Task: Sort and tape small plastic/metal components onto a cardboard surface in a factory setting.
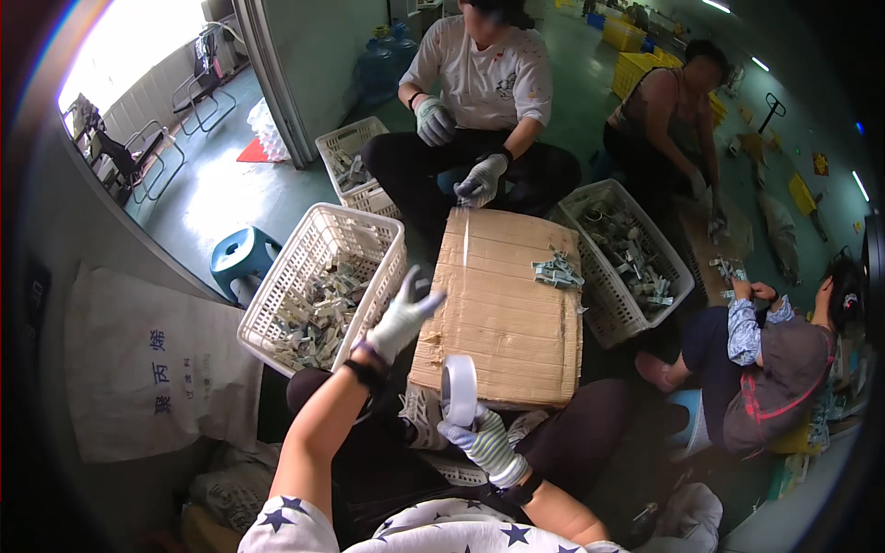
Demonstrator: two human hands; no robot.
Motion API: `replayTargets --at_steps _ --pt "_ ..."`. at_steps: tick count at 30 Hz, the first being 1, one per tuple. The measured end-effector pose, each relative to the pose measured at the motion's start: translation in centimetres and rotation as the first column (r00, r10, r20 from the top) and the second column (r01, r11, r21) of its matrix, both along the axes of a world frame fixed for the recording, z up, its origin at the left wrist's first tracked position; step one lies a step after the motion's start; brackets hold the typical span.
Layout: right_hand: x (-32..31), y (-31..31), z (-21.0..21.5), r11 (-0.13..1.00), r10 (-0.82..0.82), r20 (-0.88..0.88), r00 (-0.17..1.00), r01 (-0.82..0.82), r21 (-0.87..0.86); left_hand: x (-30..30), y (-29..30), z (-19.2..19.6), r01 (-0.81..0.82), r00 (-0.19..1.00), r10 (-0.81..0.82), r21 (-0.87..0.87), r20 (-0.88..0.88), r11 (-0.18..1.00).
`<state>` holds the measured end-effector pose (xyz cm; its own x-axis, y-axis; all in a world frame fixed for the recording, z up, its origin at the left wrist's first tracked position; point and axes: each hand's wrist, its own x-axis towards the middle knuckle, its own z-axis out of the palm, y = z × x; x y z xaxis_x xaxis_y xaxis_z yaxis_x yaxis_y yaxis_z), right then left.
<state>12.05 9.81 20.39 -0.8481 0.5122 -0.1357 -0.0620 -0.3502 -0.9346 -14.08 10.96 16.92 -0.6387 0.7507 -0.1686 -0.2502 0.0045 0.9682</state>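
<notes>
My left hand [403,321], in a pale work glove, is raised at the left edge of a cardboard-topped work surface [493,323]. Its fingers are spread and I see nothing in them. My right hand [490,449], in a striped glove, grips a roll of white tape [460,387] over the near edge of the cardboard. A small pile of grey-green pieces [557,270] lies on the cardboard's right side. Across from me, another person's gloved hand [481,181] is at the far edge, with a thin white strip [466,241] hanging below it.
A white plastic crate [323,221] full of small pieces stands to my left, another crate [636,318] to the right. A third crate [364,138] is farther back. A blue stool [241,253] is beyond the left crate. Two more people sit at the right.
</notes>
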Motion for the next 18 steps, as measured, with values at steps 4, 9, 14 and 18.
replayTargets --at_steps 4,9,14,18 --pt "-0.3 -3.4 -2.4 0.972 0.198 0.178 0.964 -0.217 0.093 4.3 -12.1 -2.2 0.276 0.898 -0.310 -0.151 -0.311 0.949" --pt "0.0 -3.3 -7.0 0.956 0.253 0.235 0.938 -0.206 -0.208 8.0 -14.1 -2.6 0.440 0.718 -0.498 -0.238 -0.487 0.866" --pt "-0.5 -5.1 -4.9 0.906 0.295 0.282 0.913 -0.174 -0.385 7.8 -13.7 -7.1 0.392 0.684 -0.466 -0.256 -0.562 0.884" --pt "-0.5 -4.6 -6.2 0.915 0.334 0.384 0.861 -0.199 -0.350 8.5 -13.5 -8.7 0.299 0.721 -0.411 -0.283 -0.559 0.911"
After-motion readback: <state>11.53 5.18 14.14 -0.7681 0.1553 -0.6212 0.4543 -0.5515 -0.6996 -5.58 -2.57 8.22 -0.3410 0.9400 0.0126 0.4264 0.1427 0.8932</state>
